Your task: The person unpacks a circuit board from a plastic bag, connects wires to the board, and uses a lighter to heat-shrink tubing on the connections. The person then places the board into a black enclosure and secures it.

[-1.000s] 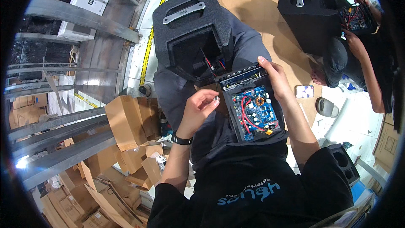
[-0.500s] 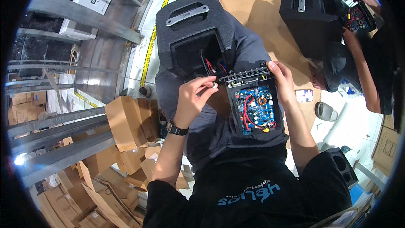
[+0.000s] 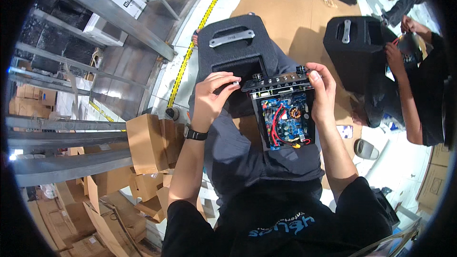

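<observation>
An amplifier module lies over my lap, its black control panel [image 3: 277, 82] with knobs tilted up at the far side. Inside its casing sit a blue circuit board [image 3: 288, 126], red wires [image 3: 273, 128] and a yellow connector [image 3: 296, 145]. My right hand [image 3: 323, 95] grips the panel's right end, thumb on top. Just off the left end, my left hand [image 3: 213, 96] pinches a small white piece [image 3: 235, 83], seemingly a plug; any wire on it is hidden. Beyond the panel stands a black speaker cabinet [image 3: 233, 24] with a metal handle [image 3: 232, 38]; the panel partly covers its opening.
A co-worker at right handles a similar part beside another black cabinet [image 3: 352, 50]. Cardboard boxes [image 3: 144, 143] and metal rails [image 3: 71, 164] stand at left, near yellow-black floor tape [image 3: 190, 52]. A phone [image 3: 345, 132] and a grey rounded object [image 3: 365, 148] lie at right.
The view has shifted, so the surroundings sit lower. The panel has tilted to show more of its knobbed face and now hides the wires at the cabinet opening. My left hand still pinches.
</observation>
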Action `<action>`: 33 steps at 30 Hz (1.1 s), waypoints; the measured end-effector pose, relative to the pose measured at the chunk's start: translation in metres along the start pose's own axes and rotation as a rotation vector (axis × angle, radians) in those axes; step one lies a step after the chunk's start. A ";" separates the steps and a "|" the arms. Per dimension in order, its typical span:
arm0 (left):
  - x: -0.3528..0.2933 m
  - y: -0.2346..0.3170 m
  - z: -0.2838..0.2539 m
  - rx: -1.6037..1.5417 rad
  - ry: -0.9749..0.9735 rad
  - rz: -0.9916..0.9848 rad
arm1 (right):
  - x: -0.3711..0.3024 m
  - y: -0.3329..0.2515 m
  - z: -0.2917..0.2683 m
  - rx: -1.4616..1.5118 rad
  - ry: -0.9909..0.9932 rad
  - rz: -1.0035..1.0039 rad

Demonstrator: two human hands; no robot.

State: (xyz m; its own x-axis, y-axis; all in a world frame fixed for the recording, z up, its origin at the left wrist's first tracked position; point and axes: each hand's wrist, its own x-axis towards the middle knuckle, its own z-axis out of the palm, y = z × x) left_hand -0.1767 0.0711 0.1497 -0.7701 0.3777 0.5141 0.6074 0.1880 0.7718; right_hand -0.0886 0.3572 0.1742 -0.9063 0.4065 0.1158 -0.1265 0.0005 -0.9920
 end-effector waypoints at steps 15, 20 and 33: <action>0.054 -0.036 0.024 -0.686 0.267 -0.441 | 0.160 -0.037 0.056 -0.290 -0.148 0.245; 0.060 -0.051 0.013 -0.673 0.217 -0.526 | 0.185 -0.018 0.072 -0.210 -0.276 0.374; 0.046 -0.056 -0.002 -0.381 0.293 -0.476 | 0.218 0.016 0.106 -0.250 -0.428 0.523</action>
State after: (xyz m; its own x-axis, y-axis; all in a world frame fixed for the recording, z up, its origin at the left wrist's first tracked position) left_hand -0.2467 0.0763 0.1306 -0.9904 0.0608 0.1239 0.1189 -0.0800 0.9897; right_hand -0.3308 0.3484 0.1893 -0.9079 0.0168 -0.4188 0.4171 0.1339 -0.8989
